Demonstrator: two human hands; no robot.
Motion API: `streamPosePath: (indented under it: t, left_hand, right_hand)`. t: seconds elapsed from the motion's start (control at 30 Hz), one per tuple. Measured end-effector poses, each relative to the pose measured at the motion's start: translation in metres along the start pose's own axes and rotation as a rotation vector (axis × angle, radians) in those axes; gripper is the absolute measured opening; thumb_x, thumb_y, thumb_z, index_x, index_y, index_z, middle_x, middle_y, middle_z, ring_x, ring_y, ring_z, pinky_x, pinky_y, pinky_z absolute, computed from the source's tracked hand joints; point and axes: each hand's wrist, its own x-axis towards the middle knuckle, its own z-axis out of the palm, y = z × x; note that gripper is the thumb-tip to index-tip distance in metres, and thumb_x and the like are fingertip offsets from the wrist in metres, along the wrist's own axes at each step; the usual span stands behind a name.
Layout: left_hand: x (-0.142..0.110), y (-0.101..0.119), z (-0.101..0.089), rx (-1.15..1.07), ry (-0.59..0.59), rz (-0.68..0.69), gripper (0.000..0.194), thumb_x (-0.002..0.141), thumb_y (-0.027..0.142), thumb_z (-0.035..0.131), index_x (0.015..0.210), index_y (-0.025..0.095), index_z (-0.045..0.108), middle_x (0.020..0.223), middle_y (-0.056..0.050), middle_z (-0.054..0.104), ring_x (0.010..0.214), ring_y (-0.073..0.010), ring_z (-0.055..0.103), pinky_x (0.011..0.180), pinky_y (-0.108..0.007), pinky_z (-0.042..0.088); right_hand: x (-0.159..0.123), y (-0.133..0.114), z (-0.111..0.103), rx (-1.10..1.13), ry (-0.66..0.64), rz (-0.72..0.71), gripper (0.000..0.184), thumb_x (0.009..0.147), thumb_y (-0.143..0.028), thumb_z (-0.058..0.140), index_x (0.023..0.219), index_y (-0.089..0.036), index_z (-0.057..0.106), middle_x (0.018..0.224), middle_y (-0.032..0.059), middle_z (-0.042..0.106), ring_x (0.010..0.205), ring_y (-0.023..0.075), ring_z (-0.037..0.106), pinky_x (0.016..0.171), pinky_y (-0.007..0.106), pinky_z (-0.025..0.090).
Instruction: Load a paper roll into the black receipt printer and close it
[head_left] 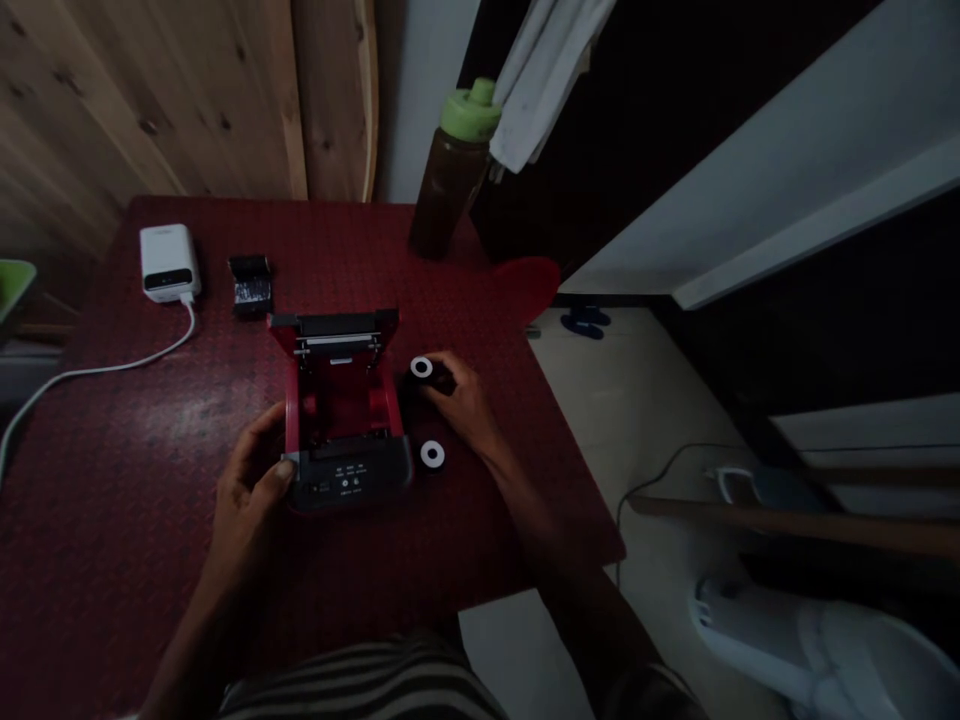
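Observation:
A small red and black label printer (352, 470) stands on the table with its lid (337, 335) raised and its red inner bay showing. My left hand (251, 465) grips its front left corner, thumb on top and fingers along the side. To the right of the printer, my right hand (461, 395) pinches a black roll with a white ring on its end (421, 368); the fingertips are partly hidden. A second black roll with a white ring (432, 455) rests nearer to me, untouched. Behind the printer lies a black ribbon on spools (251, 285).
A white power bank (169, 262) with a white cable (127, 368) sits at the table's back left. At the back right stands a brown bottle with a green lid (454, 170). A red stool seat (529, 290) lies beyond the table's (187, 560) right edge.

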Motion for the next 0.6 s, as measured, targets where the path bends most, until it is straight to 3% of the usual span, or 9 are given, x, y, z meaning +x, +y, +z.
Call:
streamPosePath:
  t: [0.2,0.4,0.5,0.6]
  left_hand:
    - [0.001,-0.004,-0.003,0.036,-0.002,0.004,0.063,0.095,0.056,0.078,0.152,0.032,0.069,0.154,-0.007,0.072,0.143,-0.0362,0.067,0.109,-0.040,0.059]
    - [0.000,-0.002,0.000,0.023,0.005,-0.006,0.063,0.094,0.057,0.078,0.151,0.032,0.069,0.151,-0.009,0.074,0.135,-0.0361,0.072,0.101,-0.040,0.063]
    - [-0.001,0.003,0.004,0.003,-0.007,-0.014,0.066,0.093,0.058,0.080,0.151,0.029,0.069,0.150,-0.012,0.074,0.134,-0.0382,0.073,0.103,-0.045,0.063]
    - [-0.002,0.008,0.007,-0.028,-0.029,0.012,0.066,0.093,0.058,0.078,0.150,0.026,0.068,0.151,-0.014,0.073,0.141,-0.0395,0.069,0.113,-0.052,0.059]
  right_hand:
    - [-0.007,-0.022,-0.030,0.139,0.066,0.005,0.042,0.090,-0.059,0.073,0.115,-0.025,0.067,0.110,0.0080,0.082,0.103,0.0257,0.079,0.095,0.043,0.062]
    - [-0.031,-0.083,-0.056,0.463,-0.184,0.023,0.073,0.086,-0.091,0.066,0.124,-0.028,0.072,0.118,0.0129,0.083,0.105,0.0309,0.080,0.086,0.045,0.066]
    - [-0.033,-0.112,-0.053,0.411,-0.360,-0.012,0.063,0.093,-0.080,0.069,0.127,-0.026,0.075,0.118,0.0113,0.084,0.104,0.0300,0.081,0.085,0.044,0.067]
    - [-0.030,-0.134,-0.040,0.125,-0.435,-0.115,0.033,0.101,-0.042,0.075,0.131,-0.028,0.073,0.123,0.0069,0.083,0.118,0.0280,0.079,0.098,0.045,0.065]
